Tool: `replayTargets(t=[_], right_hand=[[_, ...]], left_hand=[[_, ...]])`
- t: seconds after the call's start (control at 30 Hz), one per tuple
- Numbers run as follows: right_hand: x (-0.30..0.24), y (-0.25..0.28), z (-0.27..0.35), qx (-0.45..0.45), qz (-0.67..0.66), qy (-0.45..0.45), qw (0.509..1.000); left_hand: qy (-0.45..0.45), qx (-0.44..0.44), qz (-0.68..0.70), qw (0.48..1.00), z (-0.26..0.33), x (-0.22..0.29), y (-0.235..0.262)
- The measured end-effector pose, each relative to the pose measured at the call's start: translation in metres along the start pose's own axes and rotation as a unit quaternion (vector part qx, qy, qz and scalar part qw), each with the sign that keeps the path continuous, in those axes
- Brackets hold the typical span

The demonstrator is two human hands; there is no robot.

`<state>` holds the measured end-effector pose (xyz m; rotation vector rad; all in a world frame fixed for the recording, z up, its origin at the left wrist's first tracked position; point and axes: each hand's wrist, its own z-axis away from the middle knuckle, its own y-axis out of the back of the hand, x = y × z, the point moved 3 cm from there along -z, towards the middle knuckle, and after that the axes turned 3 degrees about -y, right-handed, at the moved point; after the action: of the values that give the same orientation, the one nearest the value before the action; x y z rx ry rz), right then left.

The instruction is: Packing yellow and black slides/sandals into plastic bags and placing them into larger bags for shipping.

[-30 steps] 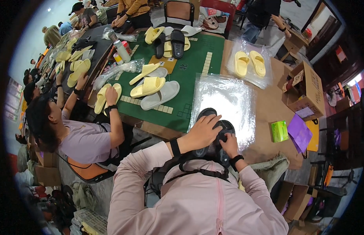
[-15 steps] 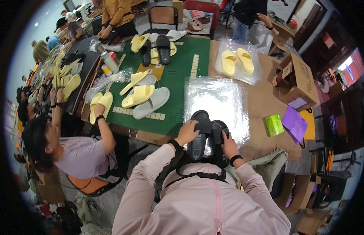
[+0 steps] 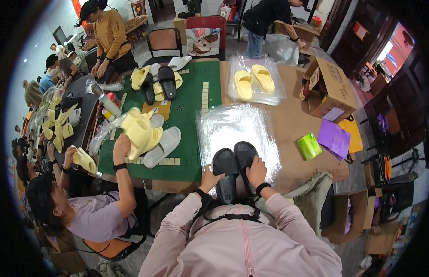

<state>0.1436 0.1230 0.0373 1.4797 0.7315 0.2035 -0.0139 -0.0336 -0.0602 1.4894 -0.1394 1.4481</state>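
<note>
A pair of black slide sandals lies side by side in front of me, toes pointing away, at the near edge of a clear plastic bag. My left hand grips the outer side of the left black slide, its thumb over the edge. The right black slide is in my right hand, whose fingers are closed round its outer side. Both heels reach close to my body. Glare whitens the middle of the bag.
Yellow slides rest on stacked clear bags farther off. A cardboard box, green packet and purple sheet lie right. Grey slides and black slides sit on the green mat. A co-worker handles yellow slides at left.
The right black slide has turned and moved forward, now close beside the left one. My right hand has shifted with it. The co-worker's hand has lifted yellow slides over the mat.
</note>
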Motion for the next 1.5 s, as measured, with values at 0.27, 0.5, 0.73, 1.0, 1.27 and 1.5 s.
replayTargets(t=[0.27, 0.5, 0.73, 1.0, 1.27, 1.5], right_hand=[[0.025, -0.049, 0.018, -0.168, -0.266, -0.002, 0.949], [0.025, -0.058, 0.021, -0.291, -0.271, 0.119, 0.910], [0.029, -0.054, 0.005, -0.207, -0.236, 0.128, 0.941], [0.037, 0.017, -0.007, -0.083, -0.389, 0.130, 0.908], [0.118, 0.063, -0.018, -0.115, -0.380, 0.084, 0.914], [0.161, 0.066, -0.002, -0.261, -0.397, 0.120, 0.872]], left_hand=[[0.156, -0.117, 0.250, 0.948, 0.006, 0.051, 0.021], [0.172, -0.123, 0.374, 0.903, 0.014, 0.051, 0.015], [0.101, -0.153, 0.572, 0.799, 0.008, 0.056, 0.006], [-0.272, -0.139, 0.091, 0.948, 0.011, 0.035, -0.060], [-0.272, -0.120, -0.426, 0.855, 0.054, 0.062, -0.061], [-0.299, -0.042, -0.433, 0.849, 0.053, 0.061, -0.062]])
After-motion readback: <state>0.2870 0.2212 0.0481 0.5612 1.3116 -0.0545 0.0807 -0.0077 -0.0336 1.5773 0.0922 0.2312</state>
